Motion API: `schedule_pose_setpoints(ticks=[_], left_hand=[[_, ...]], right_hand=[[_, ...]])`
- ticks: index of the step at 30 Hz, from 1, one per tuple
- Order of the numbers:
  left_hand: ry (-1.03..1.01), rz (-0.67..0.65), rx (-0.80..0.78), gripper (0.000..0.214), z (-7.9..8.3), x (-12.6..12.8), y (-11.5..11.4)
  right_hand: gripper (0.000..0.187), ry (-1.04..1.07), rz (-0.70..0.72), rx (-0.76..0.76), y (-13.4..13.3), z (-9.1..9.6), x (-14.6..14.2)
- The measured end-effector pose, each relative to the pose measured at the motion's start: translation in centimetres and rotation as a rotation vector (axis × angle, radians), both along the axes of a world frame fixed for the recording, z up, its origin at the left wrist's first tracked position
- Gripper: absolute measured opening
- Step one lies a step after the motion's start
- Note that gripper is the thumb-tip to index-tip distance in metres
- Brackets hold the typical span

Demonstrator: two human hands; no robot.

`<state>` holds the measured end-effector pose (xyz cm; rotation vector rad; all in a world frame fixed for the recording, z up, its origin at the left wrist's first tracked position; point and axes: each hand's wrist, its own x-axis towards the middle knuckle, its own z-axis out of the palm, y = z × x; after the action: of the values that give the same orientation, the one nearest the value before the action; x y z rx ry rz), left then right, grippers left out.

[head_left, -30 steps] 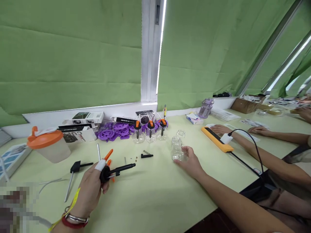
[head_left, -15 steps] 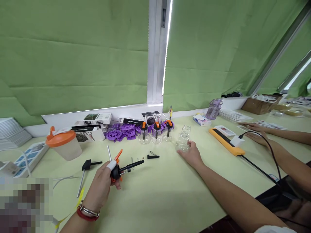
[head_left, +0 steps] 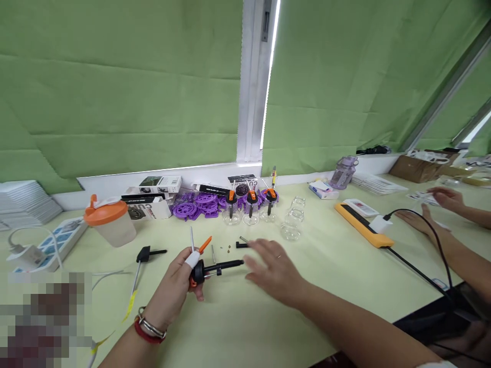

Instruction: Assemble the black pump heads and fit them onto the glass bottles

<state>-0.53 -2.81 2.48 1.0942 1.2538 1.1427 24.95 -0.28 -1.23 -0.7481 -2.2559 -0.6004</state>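
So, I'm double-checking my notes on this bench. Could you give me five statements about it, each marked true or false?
1. The left hand holds a black-and-orange assembly. True.
2. The right hand is gripping the clear jar. False: its fingers are spread with nothing visible in them, and the jar stands apart on the table.
3. Three jars with black-and-orange tops stand in a row near purple plastic pieces. True.
4. The lid on the translucent cup is purple. False: it is orange.
5. A white charger sits on the yellow-orange power strip. True.
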Motion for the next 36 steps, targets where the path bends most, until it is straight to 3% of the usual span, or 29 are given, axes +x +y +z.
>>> schedule_pose_setpoints(ticks=[2, 5, 8, 10, 12, 14, 17, 20, 25, 30, 36], left_hand=[[-0.080, -0.090, -0.058, 0.045, 0.1, 0.7, -0.5], [-0.135, -0.140, -0.089, 0.061, 0.0, 1.1, -1.0], [-0.090, -0.148, 0.074, 0.064, 0.0, 0.2, -1.2], [0.072, -0.075, 0.342, 0.063, 0.0, -0.8, -1.3], [0.293, -0.023, 0.590, 0.060, 0.1, -1.6, -1.5], [0.464, -0.076, 0.667, 0.057, 0.2, -1.7, -1.8], [0.513, -0.181, 0.473, 0.057, 0.0, -0.8, -1.9], [0.370, -0.183, 0.228, 0.054, -0.8, 0.7, -1.4], [0.193, -0.138, 0.002, 0.042, -2.4, 2.2, -0.5], [0.241, -0.110, -0.015, 0.036, -3.4, 2.5, -0.3], [0.377, -0.032, -0.017, 0.037, -4.6, 2.5, 0.0]], right_hand=[[0.039, -0.136, 0.095, 0.053, -1.0, 0.6, -2.5], [0.031, -0.138, 0.167, 0.033, -1.4, 1.2, -4.5], [0.029, 0.005, 0.161, -0.094, -1.6, 2.2, -4.8], [0.026, 0.150, 0.160, -0.299, -1.9, 3.4, -4.4], [0.024, 0.270, 0.204, -0.632, -2.3, 4.8, -3.9], [0.021, 0.309, 0.259, -1.007, -2.4, 5.7, -3.4], [0.020, 0.374, 0.322, -1.424, -1.7, 5.5, -3.2], [0.018, 0.530, 0.281, -1.635, -0.6, 3.5, -3.4], [0.022, 0.788, 0.193, -1.703, 0.5, -0.3, -3.9], [0.025, 0.941, 0.116, -1.704, 0.7, -2.0, -3.9], [0.024, 0.924, 0.120, -1.604, 1.2, -3.6, -4.6]])
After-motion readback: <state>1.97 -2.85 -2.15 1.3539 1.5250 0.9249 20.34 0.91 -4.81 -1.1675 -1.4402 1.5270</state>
